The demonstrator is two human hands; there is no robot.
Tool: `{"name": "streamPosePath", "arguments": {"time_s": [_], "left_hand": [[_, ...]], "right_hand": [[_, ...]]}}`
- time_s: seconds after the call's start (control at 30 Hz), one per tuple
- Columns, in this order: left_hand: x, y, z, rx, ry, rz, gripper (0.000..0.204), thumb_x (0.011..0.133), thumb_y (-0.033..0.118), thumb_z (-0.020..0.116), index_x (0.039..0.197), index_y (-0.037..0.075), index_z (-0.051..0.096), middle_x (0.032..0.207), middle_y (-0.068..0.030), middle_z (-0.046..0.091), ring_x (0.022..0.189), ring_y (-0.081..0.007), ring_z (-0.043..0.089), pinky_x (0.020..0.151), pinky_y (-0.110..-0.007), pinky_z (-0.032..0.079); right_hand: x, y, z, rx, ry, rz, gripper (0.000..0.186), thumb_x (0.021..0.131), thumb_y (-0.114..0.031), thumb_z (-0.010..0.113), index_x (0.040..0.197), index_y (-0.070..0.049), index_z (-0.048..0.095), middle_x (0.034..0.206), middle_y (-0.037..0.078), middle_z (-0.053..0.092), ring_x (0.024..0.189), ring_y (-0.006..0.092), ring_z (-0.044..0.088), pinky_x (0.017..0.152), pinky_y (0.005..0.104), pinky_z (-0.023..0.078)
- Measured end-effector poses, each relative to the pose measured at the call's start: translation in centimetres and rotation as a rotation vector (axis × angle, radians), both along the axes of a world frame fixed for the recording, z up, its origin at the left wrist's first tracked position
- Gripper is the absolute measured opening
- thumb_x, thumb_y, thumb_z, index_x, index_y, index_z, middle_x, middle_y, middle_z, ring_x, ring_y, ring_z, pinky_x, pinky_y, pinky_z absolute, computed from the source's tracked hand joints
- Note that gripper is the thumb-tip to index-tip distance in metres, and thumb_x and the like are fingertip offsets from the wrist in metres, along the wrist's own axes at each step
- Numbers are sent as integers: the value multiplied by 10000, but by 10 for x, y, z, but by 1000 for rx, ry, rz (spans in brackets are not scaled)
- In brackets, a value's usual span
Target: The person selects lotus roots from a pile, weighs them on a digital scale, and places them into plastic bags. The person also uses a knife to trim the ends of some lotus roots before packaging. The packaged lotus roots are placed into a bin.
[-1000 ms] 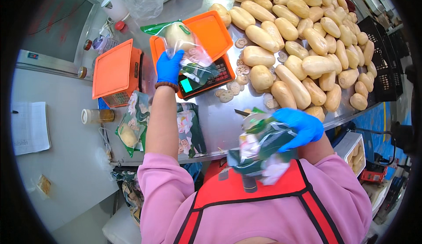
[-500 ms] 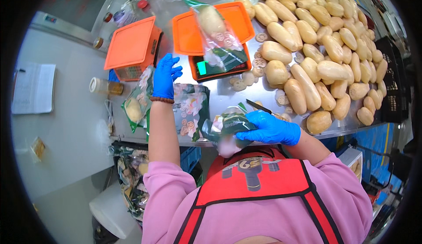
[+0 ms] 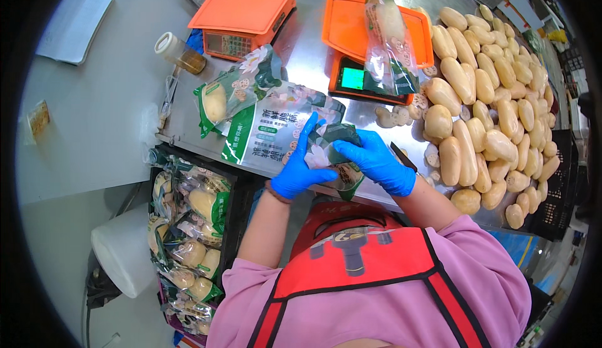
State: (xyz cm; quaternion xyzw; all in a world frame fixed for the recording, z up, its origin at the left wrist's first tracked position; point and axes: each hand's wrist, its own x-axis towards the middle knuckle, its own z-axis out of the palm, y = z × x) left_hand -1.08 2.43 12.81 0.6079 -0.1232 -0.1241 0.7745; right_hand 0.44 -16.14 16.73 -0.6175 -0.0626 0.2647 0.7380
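Between both my blue-gloved hands, close to the table's front edge, is a green printed plastic bag (image 3: pixel 335 144). My right hand (image 3: pixel 379 166) pinches its upper part, thumb over the folded film. My left hand (image 3: pixel 296 171) cups its other side, fingers stretched along it and thumb underneath. Just beyond my left hand, flat bags (image 3: pixel 266 128) printed with flowers lie on the table, and a filled lotus root bag (image 3: pixel 215 100) rests at their left end. Beside my right hand lies a dark-bladed knife (image 3: pixel 402 156), partly hidden by the glove.
A large pile of peeled lotus roots (image 3: pixel 486 106) covers the right side. One bagged root (image 3: pixel 392 25) lies across an orange scale (image 3: pixel 342 19); another orange scale (image 3: pixel 244 6) stands left, near a jar (image 3: pixel 179 52). Lower left, a crate (image 3: pixel 235 207) holds several filled bags.
My left hand has come down from near the scales to the bag, which my right hand was holding alone. The view has shifted, bringing the crate of filled bags into sight.
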Motion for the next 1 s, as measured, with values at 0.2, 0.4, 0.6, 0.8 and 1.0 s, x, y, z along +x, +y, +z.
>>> {"name": "streamPosePath", "arguments": {"time_s": [0.2,0.4,0.6,0.8,1.0], "left_hand": [[-5,1,-64,-72,170,212,429,846,-14,615,1257,11,493,1174,-93,588,1038,-188,586,892,-302,496],[16,18,-18,306,-24,202,259,937,128,522,1163,18,583,1104,-109,619,976,-241,603,846,-366,499],[46,60,-19,-911,508,-50,406,988,279,439,1309,32,463,1305,-184,506,1195,-341,497,1020,-516,391],[57,146,-103,-426,255,666,430,940,159,548,1333,33,429,1275,-167,525,1107,-306,546,956,-489,446],[39,116,-17,321,-147,894,655,844,81,674,1397,-3,333,1353,-115,424,1183,-232,466,999,-353,402]], "right_hand": [[11,12,2,-111,-291,125,318,919,-253,571,1093,7,628,994,96,658,901,172,595,829,316,477],[13,-18,-4,-72,-134,-231,375,977,-291,434,1059,3,653,1015,92,674,870,147,607,770,265,478],[47,-42,-28,310,278,-419,555,970,-496,413,1327,-74,455,1234,105,581,1062,157,565,850,289,449],[93,-34,-62,323,319,-799,350,927,-377,563,1152,-110,594,1014,81,682,912,178,629,779,288,462],[59,-48,-4,-132,-343,-782,171,897,-185,621,960,-31,662,768,15,634,594,94,550,538,225,438]]}}
